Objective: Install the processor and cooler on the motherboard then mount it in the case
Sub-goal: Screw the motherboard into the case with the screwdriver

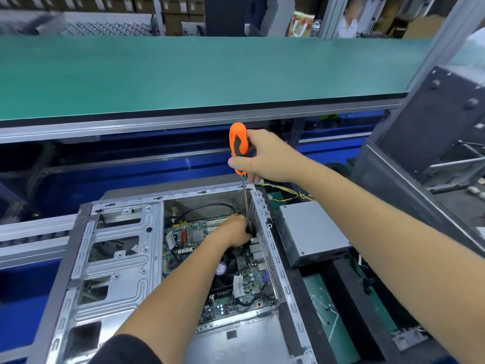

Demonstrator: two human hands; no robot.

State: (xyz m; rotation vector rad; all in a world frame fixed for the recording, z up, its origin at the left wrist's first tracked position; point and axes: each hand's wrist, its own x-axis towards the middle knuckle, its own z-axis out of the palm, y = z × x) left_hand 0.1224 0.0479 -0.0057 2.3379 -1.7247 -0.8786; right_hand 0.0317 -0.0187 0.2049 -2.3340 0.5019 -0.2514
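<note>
Nearest, a dark sleeve (126,349) covers the left arm, which reaches down into the open metal case (110,258). The motherboard (246,274) lies flat inside the case with the black cooler fan (225,269) on it, partly hidden under the left forearm. The left hand (236,231) sits low at the far right corner of the board, its fingers curled around the lower end of the screwdriver shaft just beside the case's slotted rear wall; the tip and any screw are hidden by those fingers. Straight above them, the right hand (265,157) grips the orange and black handle of the screwdriver (238,143), which stands nearly upright. Right of the case, below the right forearm, lies a grey power supply (312,232) with yellow and black wires (286,191). Beyond the fingers runs a green shelf (183,72).
</note>
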